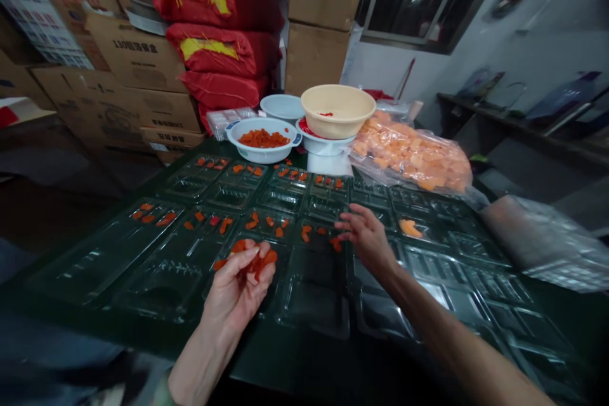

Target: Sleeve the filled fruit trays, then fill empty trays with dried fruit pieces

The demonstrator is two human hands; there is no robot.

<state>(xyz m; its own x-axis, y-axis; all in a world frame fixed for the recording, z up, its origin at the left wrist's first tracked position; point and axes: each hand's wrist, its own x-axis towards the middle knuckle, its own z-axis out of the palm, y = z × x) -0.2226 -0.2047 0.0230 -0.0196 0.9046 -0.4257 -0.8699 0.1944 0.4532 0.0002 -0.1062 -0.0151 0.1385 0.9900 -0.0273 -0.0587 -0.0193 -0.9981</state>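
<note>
A bunch of small orange-red pieces (263, 261) is gripped in my left hand (240, 288), its fingers curled round them above the near row of trays. My right hand (366, 235) is held with fingers apart over a clear plastic tray (314, 295), and nothing shows in it. Just left of its fingertips, orange-red pieces (306, 233) lie in the tray's upper compartments. Other clear trays to the left hold similar pieces (214, 221). What the pieces are made of I cannot tell. One lighter orange piece (410, 228) lies in a tray to the right.
At the table's back stand a pale blue basin (263, 153) of orange-red pieces and a cream basin (339, 120) on another basin. A clear bag (413, 151) of light orange pieces lies right of them. Stacked red sacks (214, 0) and cardboard boxes (143, 66) rise behind.
</note>
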